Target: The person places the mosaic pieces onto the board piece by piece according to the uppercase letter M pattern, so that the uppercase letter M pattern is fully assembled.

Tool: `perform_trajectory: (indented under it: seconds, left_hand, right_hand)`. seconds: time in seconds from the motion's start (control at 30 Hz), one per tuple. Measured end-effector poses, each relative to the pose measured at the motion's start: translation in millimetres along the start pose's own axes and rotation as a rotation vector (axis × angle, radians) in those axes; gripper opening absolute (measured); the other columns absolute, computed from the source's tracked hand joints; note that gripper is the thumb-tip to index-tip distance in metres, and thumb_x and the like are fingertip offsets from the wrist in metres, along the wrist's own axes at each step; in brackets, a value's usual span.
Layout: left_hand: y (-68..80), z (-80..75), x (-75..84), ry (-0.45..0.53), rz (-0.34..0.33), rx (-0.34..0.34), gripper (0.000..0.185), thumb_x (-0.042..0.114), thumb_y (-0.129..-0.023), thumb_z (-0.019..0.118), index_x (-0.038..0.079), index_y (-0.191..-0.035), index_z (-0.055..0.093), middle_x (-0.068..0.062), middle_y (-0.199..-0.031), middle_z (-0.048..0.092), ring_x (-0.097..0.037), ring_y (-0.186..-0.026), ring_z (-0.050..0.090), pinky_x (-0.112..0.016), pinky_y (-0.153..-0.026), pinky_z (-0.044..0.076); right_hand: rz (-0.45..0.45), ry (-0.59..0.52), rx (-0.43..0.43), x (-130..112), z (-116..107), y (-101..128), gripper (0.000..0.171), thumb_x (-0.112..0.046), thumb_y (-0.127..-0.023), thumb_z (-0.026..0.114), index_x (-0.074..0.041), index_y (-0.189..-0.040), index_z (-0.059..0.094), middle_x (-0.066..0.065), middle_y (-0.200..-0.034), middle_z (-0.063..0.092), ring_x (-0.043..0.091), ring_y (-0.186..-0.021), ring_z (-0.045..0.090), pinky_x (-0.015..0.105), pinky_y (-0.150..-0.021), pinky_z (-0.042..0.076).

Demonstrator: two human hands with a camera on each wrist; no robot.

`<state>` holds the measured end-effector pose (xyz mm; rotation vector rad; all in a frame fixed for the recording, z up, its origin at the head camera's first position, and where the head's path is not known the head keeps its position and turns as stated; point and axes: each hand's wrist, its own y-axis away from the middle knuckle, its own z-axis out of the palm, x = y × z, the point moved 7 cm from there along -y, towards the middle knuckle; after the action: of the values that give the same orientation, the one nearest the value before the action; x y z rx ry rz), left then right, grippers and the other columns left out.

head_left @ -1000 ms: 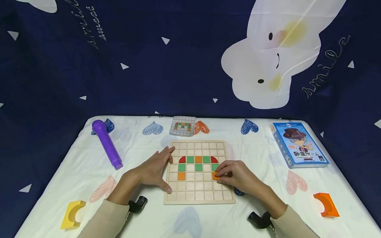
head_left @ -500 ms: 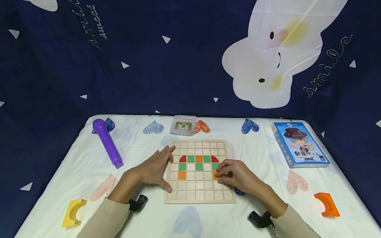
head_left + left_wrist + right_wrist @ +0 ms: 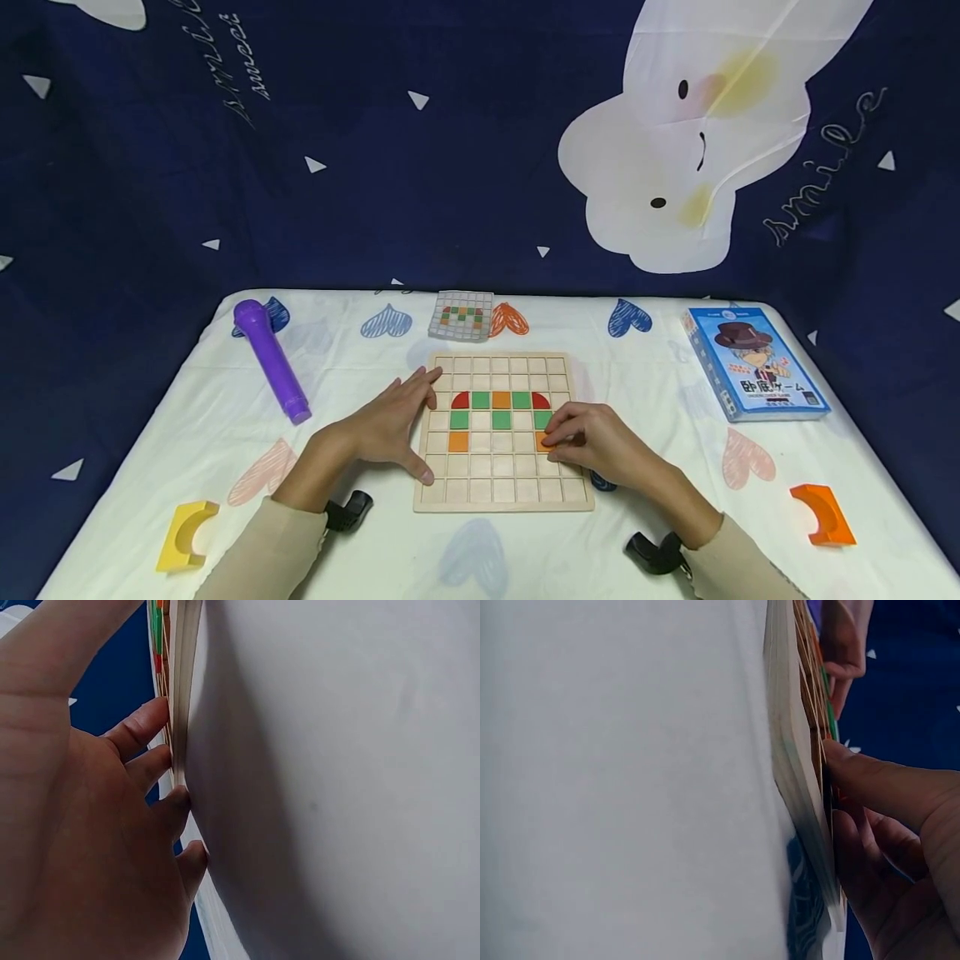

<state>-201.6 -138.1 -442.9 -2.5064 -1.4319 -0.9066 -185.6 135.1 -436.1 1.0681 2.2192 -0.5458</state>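
Note:
A wooden grid board (image 3: 501,492) lies flat on the table in the head view. Red quarter-round, green and orange tiles make an arch-like pattern on it. My left hand (image 3: 381,429) rests along the board's left edge, thumb and fingers spread; the left wrist view shows its fingertips (image 3: 142,724) against the wooden side. At the right end of the pattern, my right hand (image 3: 600,442) pinches an orange square tile (image 3: 541,439), partly covered by the fingertips, in its cell. The right wrist view shows the thumb (image 3: 877,776) over the board's edge.
A small pattern card (image 3: 461,317) lies behind the board. A purple microphone-shaped toy (image 3: 270,362) is at left, a blue game box (image 3: 756,362) at right. A yellow arch block (image 3: 183,537) and an orange arch block (image 3: 823,517) lie near the front corners.

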Motion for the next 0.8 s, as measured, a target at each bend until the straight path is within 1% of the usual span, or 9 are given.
perform_trajectory:
  seconds: [0.2, 0.3, 0.43, 0.53, 0.6, 0.67, 0.73, 0.8]
  left_hand:
    - [-0.7, 0.0, 0.1, 0.0, 0.001, 0.004, 0.091, 0.053, -0.051, 0.098, 0.012, -0.113, 0.046, -0.02, -0.17, 0.022, -0.045, -0.159, 0.016, -0.066, -0.128, 0.018]
    - [-1.4, 0.5, 0.5, -0.001, 0.002, 0.001, 0.092, 0.054, -0.051, 0.098, 0.012, -0.113, 0.045, -0.02, -0.17, 0.022, -0.045, -0.159, 0.016, -0.066, -0.128, 0.018]
    - [-1.8, 1.1, 1.3, 0.01, -0.003, -0.005, 0.092, 0.054, -0.051, 0.098, 0.013, -0.115, 0.046, -0.019, -0.17, 0.022, -0.043, -0.16, 0.015, -0.065, -0.129, 0.017]
    - [-0.8, 1.0, 1.9, -0.003, -0.008, -0.004, 0.092, 0.057, -0.051, 0.097, 0.014, -0.116, 0.048, -0.017, -0.17, 0.023, -0.042, -0.16, 0.016, -0.065, -0.129, 0.018]
    - [1.0, -0.1, 2.6, -0.024, -0.008, 0.001, 0.091, 0.06, -0.052, 0.095, 0.015, -0.117, 0.05, -0.017, -0.17, 0.024, -0.042, -0.16, 0.017, -0.066, -0.128, 0.019]
    - [3.3, -3.1, 4.6, -0.053, 0.0, 0.019, 0.09, 0.062, -0.053, 0.094, 0.014, -0.118, 0.053, -0.018, -0.169, 0.027, -0.043, -0.159, 0.019, -0.068, -0.127, 0.021]
    - [5.5, -8.8, 6.6, -0.078, 0.005, 0.05, 0.091, 0.063, -0.055, 0.093, 0.013, -0.122, 0.055, -0.017, -0.169, 0.028, -0.042, -0.159, 0.019, -0.069, -0.126, 0.021]
    - [6.7, -17.4, 8.8, -0.116, 0.008, 0.099, 0.096, 0.064, -0.058, 0.091, 0.012, -0.13, 0.056, -0.016, -0.169, 0.027, -0.042, -0.159, 0.018, -0.069, -0.126, 0.021]
  right_hand:
    - [0.013, -0.005, 0.001, 1, 0, 0, 0.013, -0.011, -0.083, 0.084, -0.016, -0.095, 0.083, -0.008, -0.1, 0.072, 0.003, -0.093, 0.065, 0.019, -0.079, 0.059]
    - [0.019, -0.011, 0.013, 2, -1, 1, 0.014, -0.013, -0.082, 0.085, -0.017, -0.095, 0.082, -0.007, -0.103, 0.07, 0.004, -0.092, 0.064, 0.019, -0.078, 0.059]
    - [0.016, -0.051, 0.063, 5, -5, 5, 0.018, -0.019, -0.081, 0.086, -0.017, -0.098, 0.081, -0.004, -0.11, 0.065, 0.009, -0.086, 0.063, 0.019, -0.073, 0.058]
    - [0.007, -0.057, 0.121, 6, -11, 8, 0.028, -0.021, -0.081, 0.086, -0.016, -0.108, 0.078, 0.001, -0.12, 0.063, 0.013, -0.084, 0.063, 0.02, -0.07, 0.057]
    - [0.01, -0.02, 0.163, 7, -17, 9, 0.037, -0.023, -0.081, 0.086, -0.015, -0.116, 0.075, 0.004, -0.129, 0.061, 0.014, -0.093, 0.064, 0.024, -0.077, 0.057]
    - [0.023, 0.033, 0.191, 9, -23, 10, 0.046, -0.024, -0.082, 0.086, -0.016, -0.125, 0.071, 0.006, -0.139, 0.057, 0.016, -0.107, 0.063, 0.032, -0.088, 0.057]
    - [0.047, 0.091, 0.208, 12, -30, 10, 0.054, -0.027, -0.082, 0.086, -0.017, -0.132, 0.067, 0.006, -0.147, 0.051, 0.019, -0.123, 0.058, 0.042, -0.101, 0.054]
    - [0.062, 0.148, 0.225, 15, -38, 10, 0.06, -0.029, -0.083, 0.085, -0.018, -0.138, 0.063, 0.007, -0.155, 0.045, 0.024, -0.137, 0.05, 0.052, -0.11, 0.049]
